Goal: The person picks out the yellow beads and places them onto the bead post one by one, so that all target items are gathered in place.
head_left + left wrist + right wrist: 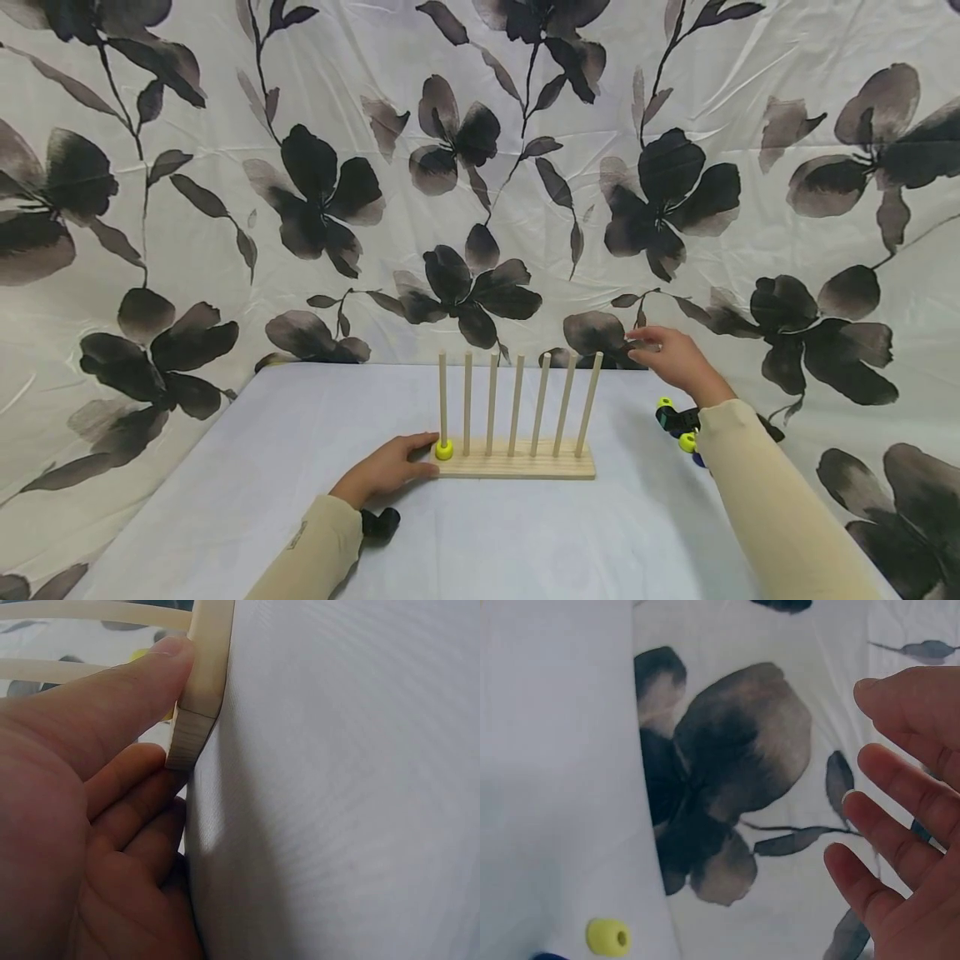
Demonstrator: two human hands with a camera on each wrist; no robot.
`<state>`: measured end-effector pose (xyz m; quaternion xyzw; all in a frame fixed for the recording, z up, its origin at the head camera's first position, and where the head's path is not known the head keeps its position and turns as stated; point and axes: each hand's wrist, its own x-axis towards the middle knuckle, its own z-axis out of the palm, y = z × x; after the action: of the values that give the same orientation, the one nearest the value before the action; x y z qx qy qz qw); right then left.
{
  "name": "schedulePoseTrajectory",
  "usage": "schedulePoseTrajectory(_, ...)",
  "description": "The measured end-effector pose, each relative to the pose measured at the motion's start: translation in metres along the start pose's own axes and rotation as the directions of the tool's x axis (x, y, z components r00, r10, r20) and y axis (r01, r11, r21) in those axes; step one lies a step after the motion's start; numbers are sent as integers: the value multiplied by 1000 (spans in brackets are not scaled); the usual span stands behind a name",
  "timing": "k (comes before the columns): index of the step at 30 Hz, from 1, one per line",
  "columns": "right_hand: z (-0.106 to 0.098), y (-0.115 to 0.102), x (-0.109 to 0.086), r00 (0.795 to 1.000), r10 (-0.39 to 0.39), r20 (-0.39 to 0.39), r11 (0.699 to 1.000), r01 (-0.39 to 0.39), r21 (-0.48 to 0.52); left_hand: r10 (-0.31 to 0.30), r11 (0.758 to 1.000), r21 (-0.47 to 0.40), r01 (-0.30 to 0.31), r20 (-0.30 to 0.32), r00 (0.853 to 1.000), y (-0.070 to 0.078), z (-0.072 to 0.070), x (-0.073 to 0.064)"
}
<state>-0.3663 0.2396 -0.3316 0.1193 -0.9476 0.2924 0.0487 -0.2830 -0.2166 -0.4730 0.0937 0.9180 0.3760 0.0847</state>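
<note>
A wooden peg rack stands on the white table, with several upright pegs along its base. One yellow bead sits low on the leftmost peg. At that end my left hand grips the base; in the left wrist view the thumb lies on one side of the wood and the fingers on the other. My right hand is raised past the rack's right end. Its fingers are spread and hold nothing.
Partly behind the right forearm, yellow beads and a dark blue bead lie at the table's right side. In the right wrist view a yellow bead is near the table edge. A floral cloth hangs behind the table.
</note>
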Motion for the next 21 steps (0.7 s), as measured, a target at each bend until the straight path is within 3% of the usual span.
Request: schedulePoseTrajectory(21, 35, 67, -7, 992, 119, 52, 993, -118, -31, 7, 1000, 18, -7, -13, 1000, -2, 2, 0)
